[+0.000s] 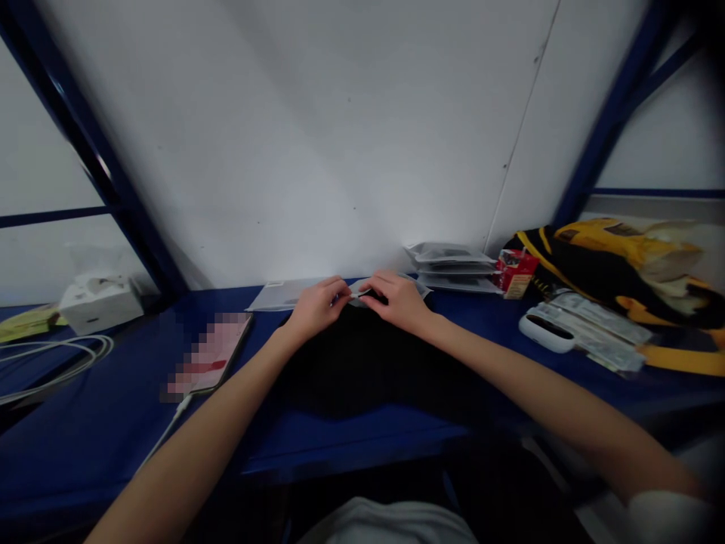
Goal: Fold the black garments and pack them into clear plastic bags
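Near the back of the blue table, my left hand [317, 306] and my right hand [399, 298] are close together, thumbs and fingers pinched. Between them shows the greyish edge of a frosted plastic bag [356, 289], which both hands grip. A piece of black cloth [351, 363] spreads on the table below the hands, towards me. Whether the fingertips also hold some of the cloth is too dark to tell. Another part of flat translucent plastic [277, 295] lies just left of and behind my left hand.
A stack of plastic packets [453, 264] stands back right beside a red box [516, 272]. Further right are a white oval case [547, 330], clear packs [594, 325] and a black-yellow bag [600, 264]. Left lie a charging phone [218, 351], white cable [84, 347] and white box [102, 302].
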`<state>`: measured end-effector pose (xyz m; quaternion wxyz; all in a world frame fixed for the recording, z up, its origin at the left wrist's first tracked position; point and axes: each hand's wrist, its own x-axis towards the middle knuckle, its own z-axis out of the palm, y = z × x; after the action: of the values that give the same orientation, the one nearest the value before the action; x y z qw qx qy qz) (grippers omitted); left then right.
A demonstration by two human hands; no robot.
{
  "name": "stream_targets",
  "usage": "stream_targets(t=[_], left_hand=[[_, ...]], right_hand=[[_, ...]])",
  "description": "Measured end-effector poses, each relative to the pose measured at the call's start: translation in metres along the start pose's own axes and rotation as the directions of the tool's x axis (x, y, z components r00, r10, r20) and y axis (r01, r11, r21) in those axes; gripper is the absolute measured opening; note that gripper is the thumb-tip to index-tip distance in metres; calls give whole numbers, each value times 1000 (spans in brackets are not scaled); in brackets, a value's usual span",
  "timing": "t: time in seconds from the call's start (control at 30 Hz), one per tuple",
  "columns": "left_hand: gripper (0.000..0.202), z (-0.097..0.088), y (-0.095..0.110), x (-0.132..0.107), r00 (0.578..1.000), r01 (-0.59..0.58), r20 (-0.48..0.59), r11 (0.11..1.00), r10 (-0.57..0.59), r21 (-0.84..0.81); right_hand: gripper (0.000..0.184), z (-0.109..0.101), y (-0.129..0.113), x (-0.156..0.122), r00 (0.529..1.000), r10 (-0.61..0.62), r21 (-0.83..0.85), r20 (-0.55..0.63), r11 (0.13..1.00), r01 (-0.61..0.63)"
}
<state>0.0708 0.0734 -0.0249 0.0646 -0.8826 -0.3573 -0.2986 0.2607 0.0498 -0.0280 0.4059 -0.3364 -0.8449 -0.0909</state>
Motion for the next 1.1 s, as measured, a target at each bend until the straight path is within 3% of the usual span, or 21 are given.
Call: stream_targets(t=[0.17,0.37,0.53,0.67,0.8,0.97,1.1], left_hand=[[12,-1,2,-1,1000,-12,16,1000,12,13],[12,-1,6,4,1000,-14,-21,995,16,96],[14,-12,-10,6,986,95,-150,984,-72,154],[13,-24,-33,2,944,247,-271,947,-188,205],[11,-27,-41,-1,933,280,-290,938,-215,203],[15,-23,-38,-2,958,207,-231,966,-168,154],[16,-22,-32,-3,980,116,-169,990,-101,79]], right_hand=[[14,14,3,0,1000,-17,-71,-3,997,17],[16,16,16,2,992,-129,-245,-7,962,124],[16,-1,43,3,992,-130,-367,9,922,124],[14,-21,72,1,998,-53,-434,21,899,57],[16,-35,91,-2,1000,16,-445,18,896,-7],[18,-37,87,-4,997,55,-366,55,930,-31],[39,-22,66,-4,983,17,-273,181,961,34]])
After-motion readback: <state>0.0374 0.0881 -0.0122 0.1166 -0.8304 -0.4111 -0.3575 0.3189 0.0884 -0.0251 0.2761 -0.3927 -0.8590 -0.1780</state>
